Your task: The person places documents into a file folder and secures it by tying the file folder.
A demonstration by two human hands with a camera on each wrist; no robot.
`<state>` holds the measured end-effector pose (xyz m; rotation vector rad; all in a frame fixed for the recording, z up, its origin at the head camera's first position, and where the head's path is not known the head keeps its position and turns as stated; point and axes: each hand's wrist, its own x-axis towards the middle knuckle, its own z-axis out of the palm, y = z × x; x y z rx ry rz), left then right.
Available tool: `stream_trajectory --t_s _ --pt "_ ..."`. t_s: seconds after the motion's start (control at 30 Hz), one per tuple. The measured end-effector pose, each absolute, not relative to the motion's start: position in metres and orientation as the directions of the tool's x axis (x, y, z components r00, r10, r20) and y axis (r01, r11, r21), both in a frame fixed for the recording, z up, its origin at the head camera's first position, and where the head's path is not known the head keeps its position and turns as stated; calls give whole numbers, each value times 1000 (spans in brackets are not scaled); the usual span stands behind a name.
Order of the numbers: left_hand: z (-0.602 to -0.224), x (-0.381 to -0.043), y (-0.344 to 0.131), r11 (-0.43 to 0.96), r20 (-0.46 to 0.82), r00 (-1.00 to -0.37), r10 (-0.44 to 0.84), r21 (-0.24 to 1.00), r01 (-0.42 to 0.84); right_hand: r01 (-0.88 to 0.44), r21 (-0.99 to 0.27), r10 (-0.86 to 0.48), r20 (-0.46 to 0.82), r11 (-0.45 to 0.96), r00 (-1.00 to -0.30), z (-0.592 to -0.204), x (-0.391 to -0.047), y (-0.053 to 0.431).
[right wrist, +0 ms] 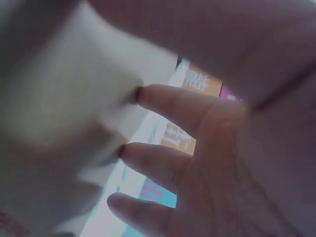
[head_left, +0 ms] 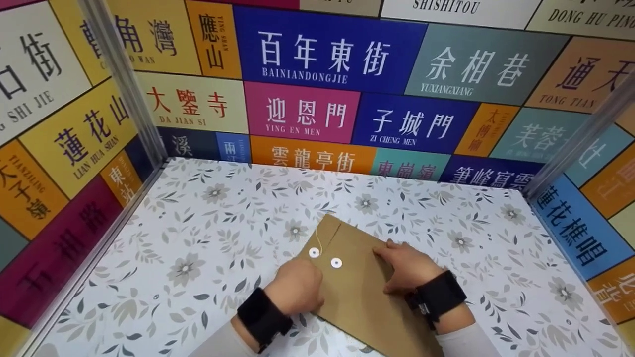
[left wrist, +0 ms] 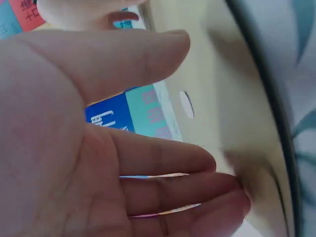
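A brown kraft envelope (head_left: 354,292) lies slantwise over the floral tabletop. Two white round buttons (head_left: 336,263) sit near its far end, and a thin pale string (head_left: 320,240) loops by the left one. My left hand (head_left: 297,285) is at the envelope's left edge. In the left wrist view its fingers (left wrist: 163,155) are fairly straight, with some tips at the brown surface; the thumb stands apart. Along the right edge is my right hand (head_left: 412,267). Its spread fingers (right wrist: 165,106) touch the envelope with their tips in the right wrist view.
The white tabletop (head_left: 208,233) has a grey leaf and flower pattern. Colourful panels (head_left: 302,111) with printed characters wall it in at the back and both sides. Metal corner posts (head_left: 134,94) stand at the back corners.
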<state>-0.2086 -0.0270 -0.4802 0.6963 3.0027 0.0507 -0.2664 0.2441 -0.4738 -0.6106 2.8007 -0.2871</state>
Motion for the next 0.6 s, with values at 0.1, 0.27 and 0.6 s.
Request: stream_trajectory --t_s 0.1,0.27,0.6 --pt "-482 -203 -28 877 -53 -876 480 48 478 -383 -238 -433 -212 893 -876 -473 -268 246" --pt "-486 -195 -26 859 -35 -860 509 77 506 -383 -262 -442 -226 886 -868 -473 -272 251" --pt "-505 -165 -24 759 -154 -770 619 -136 637 -311 -327 -398 -243 892 -885 -484 -279 256"
